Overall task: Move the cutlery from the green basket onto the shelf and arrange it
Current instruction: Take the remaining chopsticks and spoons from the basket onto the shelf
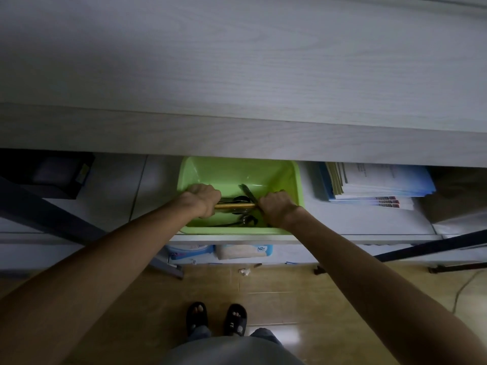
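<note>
The green basket (237,171) stands on a low white ledge under the grey wooden shelf (237,75). Both my hands reach down into it. My left hand (203,200) grips a gold-coloured handle (234,206) that lies across the basket. My right hand (276,208) is curled round a dark knife (247,192) whose blade points up and away. Several dark spoons and other cutlery (243,221) lie on the basket's floor between and below my hands. Nothing lies on the shelf top.
A stack of papers and booklets (374,185) lies right of the basket. A dark box (52,175) sits at the left under the shelf. Tissue packs (242,251) lie below the ledge. My feet in black sandals (216,318) stand on the wooden floor.
</note>
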Motion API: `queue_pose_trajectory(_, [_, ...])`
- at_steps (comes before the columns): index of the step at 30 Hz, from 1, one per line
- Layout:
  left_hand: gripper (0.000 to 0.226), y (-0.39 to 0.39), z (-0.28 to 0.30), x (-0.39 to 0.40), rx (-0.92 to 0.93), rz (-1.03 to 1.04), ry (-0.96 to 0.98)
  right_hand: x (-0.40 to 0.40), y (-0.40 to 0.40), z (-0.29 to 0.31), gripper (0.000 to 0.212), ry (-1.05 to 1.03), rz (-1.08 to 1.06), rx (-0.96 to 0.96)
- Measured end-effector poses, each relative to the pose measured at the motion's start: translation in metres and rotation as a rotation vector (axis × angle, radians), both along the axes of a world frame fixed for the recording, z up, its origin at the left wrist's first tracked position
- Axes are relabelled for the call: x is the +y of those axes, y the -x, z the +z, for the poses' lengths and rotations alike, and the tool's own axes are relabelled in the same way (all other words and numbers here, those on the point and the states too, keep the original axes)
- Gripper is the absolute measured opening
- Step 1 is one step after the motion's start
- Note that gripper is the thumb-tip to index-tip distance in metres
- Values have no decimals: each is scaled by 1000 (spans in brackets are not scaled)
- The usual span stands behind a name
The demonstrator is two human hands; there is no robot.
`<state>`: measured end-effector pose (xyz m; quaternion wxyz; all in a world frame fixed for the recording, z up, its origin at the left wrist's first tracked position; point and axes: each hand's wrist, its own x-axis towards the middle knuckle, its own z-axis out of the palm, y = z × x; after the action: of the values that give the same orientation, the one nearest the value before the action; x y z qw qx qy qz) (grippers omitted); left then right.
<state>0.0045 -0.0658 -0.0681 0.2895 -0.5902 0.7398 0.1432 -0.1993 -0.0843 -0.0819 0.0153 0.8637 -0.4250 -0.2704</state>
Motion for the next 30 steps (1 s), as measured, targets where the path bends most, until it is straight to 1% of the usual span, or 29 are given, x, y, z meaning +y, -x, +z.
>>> queue_pose_trajectory(5, [40, -2, 11, 1, 48, -9, -68, 1, 1, 2, 25, 35, -5, -33])
queue_pose_trajectory(9, [39, -5, 14, 1, 66, -22, -128, 1, 3, 6, 25, -23, -47, -87])
queue_pose_trajectory(11, [36, -7, 14, 0, 80, -30, -126, 0, 4, 9, 25, -34, -69, -99])
queue_pose_trajectory(14, [31, -12, 19, -1, 121, -50, -66, 1, 4, 15, 28, -8, -85, -93])
queue_pose_trajectory(17, [21, -14, 23, 0, 145, -56, 40, 5, 3, 21, 35, 73, -77, -99])
queue_pose_trajectory(19, [22, -14, 25, 1, 139, -67, 125, 6, 2, 25, 41, 134, -71, -100])
queue_pose_trajectory(22, [25, -15, 29, 4, 124, -79, 198, 6, 1, 29, 48, 181, -71, -106])
queue_pose_trajectory(24, [26, -14, 30, 5, 125, -96, 234, 5, 2, 35, 45, 185, -80, -110])
queue_pose_trajectory(28, [29, -16, 29, 7, 142, -147, 326, 6, 6, 54, 29, 222, -39, -89])
queue_pose_trajectory(30, [26, -18, 30, 5, 126, -172, 333, 9, 9, 61, 28, 221, -3, -70])
